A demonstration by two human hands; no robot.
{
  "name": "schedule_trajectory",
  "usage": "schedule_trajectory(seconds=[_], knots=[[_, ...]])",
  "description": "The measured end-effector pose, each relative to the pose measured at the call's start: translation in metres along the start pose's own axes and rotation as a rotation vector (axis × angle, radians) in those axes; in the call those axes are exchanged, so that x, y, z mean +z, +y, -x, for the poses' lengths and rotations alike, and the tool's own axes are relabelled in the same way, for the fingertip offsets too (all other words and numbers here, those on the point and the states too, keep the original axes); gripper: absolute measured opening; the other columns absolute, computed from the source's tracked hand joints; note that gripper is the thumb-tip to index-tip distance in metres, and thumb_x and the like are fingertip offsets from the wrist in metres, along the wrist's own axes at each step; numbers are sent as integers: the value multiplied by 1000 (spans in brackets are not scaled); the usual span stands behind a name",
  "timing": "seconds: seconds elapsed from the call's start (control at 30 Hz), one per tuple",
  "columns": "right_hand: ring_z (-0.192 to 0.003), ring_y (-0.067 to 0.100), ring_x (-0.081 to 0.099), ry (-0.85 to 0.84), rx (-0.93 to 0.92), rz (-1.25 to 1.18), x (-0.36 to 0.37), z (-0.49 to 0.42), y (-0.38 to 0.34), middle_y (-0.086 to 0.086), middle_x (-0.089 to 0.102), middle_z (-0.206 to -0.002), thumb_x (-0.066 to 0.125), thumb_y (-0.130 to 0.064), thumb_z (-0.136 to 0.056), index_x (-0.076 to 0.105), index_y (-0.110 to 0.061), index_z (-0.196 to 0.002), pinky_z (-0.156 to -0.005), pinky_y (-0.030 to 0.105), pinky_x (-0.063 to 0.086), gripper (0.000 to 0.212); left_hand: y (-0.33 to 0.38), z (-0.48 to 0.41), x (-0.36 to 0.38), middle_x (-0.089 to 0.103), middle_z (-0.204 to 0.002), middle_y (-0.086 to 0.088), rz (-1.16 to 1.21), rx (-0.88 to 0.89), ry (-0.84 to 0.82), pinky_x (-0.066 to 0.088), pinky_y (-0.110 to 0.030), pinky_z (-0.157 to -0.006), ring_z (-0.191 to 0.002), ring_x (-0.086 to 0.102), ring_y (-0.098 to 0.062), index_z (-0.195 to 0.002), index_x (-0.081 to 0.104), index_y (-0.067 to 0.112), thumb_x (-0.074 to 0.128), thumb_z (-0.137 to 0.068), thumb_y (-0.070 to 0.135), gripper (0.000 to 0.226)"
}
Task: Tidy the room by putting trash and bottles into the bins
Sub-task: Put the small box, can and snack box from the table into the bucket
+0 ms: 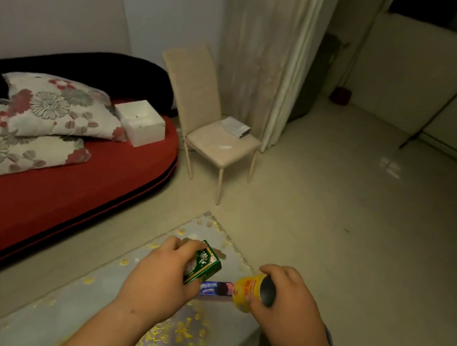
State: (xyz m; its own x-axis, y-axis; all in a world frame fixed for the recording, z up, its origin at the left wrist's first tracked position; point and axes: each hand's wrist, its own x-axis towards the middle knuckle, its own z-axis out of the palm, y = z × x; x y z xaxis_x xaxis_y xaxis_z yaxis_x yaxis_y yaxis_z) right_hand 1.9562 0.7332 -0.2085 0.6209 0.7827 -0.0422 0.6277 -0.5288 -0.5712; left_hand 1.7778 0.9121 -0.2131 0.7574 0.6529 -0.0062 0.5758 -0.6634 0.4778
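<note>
Green carton (pixel 204 262): small, printed card, judged light and easily crushed; best taken across its broad faces. It is held just above the surface (pixel 106 296) by the left hand (pixel 158 277), whose fingers (pixel 182 245) curl round its near end. Yellow can (pixel 249 291): judged light, stiff and smooth; take it by the wall, as the rim may be sharp. The right hand (pixel 288 302) grips it so, tipped on its side, grey end toward the camera. A blue wrapper (pixel 216 287) lies on the surface between the two. No bin in view.
</note>
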Motion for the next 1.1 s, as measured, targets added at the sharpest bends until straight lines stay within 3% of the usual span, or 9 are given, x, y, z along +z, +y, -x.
schedule_trajectory(seconds=[0.2, 0.5, 0.7, 0.97, 1.1], knots=[[-108, 16, 57, 46, 110, 41, -84, 48, 94, -9, 53, -123, 69, -50, -74, 55, -34, -127, -92, 29, 46, 57, 113, -5, 47, 48, -111, 15, 37, 109, -85, 50, -26, -79, -94, 59, -10, -136, 40, 49, 63, -73, 51, 67], [-112, 14, 53, 125, 218, 22, -164, 106, 220, -13, 50, -128, 68, -51, -77, 43, -42, -132, -92, 29, 47, 61, 255, -4, 129, 48, -107, 15, -12, 189, -131, 44, -23, -71, -91, 60, -11, -137, 41, 50, 63, -79, 53, 62], [-114, 17, 53, 117, 262, 38, -170, 98, 254, -9, 51, -130, 65, -47, -78, 45, -38, -131, -93, 31, 48, 57, 278, -30, 159, 49, -109, 12, -15, 212, -189, 51, -28, -77, -93, 62, -13, -137, 39, 50, 64, -81, 50, 61], [-112, 16, 53, 149, 358, 43, -141, 68, 304, -10, 49, -129, 64, -50, -82, 47, -37, -130, -89, 31, 50, 52, 275, -82, 227, 45, -104, 15, -38, 287, -299, 50, -28, -71, -87, 62, -13, -136, 39, 49, 61, -78, 54, 63], [-112, 18, 52, 102, 385, 38, -116, 58, 346, -9, 49, -129, 68, -47, -82, 48, -35, -129, -89, 32, 50, 52, 270, -98, 276, 50, -111, 10, -58, 275, -355, 54, -34, -79, -95, 64, -19, -137, 42, 48, 63, -81, 51, 60]])
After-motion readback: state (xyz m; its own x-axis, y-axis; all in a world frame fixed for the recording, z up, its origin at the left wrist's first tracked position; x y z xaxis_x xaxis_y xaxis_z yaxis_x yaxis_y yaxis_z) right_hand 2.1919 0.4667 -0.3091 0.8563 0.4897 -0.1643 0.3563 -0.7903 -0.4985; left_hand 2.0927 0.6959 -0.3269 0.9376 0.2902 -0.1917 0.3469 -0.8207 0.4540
